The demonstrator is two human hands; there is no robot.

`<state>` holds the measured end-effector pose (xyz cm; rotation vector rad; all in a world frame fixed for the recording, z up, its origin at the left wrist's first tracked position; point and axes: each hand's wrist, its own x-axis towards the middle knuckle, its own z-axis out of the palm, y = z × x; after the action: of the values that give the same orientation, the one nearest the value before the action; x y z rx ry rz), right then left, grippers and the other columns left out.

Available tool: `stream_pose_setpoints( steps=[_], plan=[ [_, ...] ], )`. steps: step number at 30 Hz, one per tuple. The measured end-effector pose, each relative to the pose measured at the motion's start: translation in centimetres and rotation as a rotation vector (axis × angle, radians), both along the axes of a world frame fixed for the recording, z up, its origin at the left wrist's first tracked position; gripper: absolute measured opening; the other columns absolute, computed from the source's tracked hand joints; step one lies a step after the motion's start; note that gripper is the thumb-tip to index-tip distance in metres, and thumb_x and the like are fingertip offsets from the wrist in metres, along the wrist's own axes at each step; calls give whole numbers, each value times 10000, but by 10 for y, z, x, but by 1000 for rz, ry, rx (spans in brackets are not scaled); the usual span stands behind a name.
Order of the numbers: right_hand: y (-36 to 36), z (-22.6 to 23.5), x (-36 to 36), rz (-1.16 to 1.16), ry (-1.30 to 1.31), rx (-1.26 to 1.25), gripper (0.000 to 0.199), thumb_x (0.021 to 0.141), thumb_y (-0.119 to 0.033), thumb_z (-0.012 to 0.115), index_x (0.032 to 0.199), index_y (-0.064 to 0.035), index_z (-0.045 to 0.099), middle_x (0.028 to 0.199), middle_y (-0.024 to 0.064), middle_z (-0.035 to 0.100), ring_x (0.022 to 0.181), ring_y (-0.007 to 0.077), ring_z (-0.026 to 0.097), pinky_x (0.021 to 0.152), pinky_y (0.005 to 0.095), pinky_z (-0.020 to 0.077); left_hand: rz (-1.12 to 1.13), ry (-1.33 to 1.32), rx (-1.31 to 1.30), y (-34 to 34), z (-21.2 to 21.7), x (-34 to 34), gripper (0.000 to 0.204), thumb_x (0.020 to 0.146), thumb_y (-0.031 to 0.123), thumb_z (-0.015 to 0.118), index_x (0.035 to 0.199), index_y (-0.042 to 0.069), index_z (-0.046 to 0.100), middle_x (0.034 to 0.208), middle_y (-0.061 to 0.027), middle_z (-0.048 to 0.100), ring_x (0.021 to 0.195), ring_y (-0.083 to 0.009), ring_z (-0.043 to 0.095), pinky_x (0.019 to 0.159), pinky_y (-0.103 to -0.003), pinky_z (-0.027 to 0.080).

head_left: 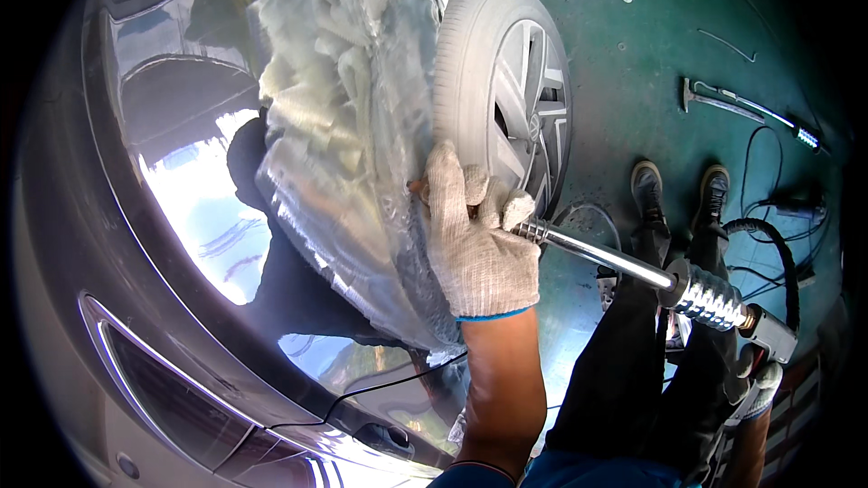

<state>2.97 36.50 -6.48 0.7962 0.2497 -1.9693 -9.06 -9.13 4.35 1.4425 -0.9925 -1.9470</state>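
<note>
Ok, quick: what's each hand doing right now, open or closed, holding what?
Left hand: closed around the front end of the long chrome tool.
Right hand: closed on its grey rear handle.

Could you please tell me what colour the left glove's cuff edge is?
The left glove has a blue cuff edge, clearest in the head view.

I identify a car body workshop on my remote feed; indicators: a car [108,244] with one panel [344,126] showing bare metal; a slide hammer [633,266]; a thick cable [783,248]; a hammer [714,102] on the green floor [624,99].
</note>
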Motion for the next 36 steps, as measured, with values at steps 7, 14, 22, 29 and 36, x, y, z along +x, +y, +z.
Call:
stream_pose_setpoints(
  steps=[7,14,22,29,36],
  plan=[
    [23,-7,7,-25,-131,-52,493,673,-149,643,1080,120,574,877,219,650,578,287,615,496,349,510,-199,235,36,-7,-8,16,238,952,286,635,1128,139,572,759,46,434,628,-64,408,533,-265,368],
    [6,-20,10,-63,-83,123,626,644,-67,619,1218,150,495,914,248,665,683,345,681,590,396,599,-147,-3,284,159,-34,30,135,957,157,588,1000,30,609,755,-53,575,672,-177,573,782,-399,533],
    [9,10,7,-115,-155,162,521,622,-75,624,1064,189,537,771,296,641,587,414,659,531,471,593,-332,270,431,110,-51,30,167,972,148,536,816,91,522,629,-3,450,638,-143,533,691,-344,536],
    [-1,5,4,-106,-179,152,464,644,-114,638,1019,151,570,789,252,655,559,356,647,507,402,578,-481,130,217,118,-31,40,468,957,171,579,1365,18,408,958,-98,623,944,-211,622,892,-401,476],
    [14,17,19,-76,-86,213,428,660,-157,669,967,129,585,756,225,654,535,314,637,489,369,559,-184,504,385,-22,-12,11,269,1032,328,445,952,78,505,693,15,440,541,-102,399,474,-245,389]
  ],
)
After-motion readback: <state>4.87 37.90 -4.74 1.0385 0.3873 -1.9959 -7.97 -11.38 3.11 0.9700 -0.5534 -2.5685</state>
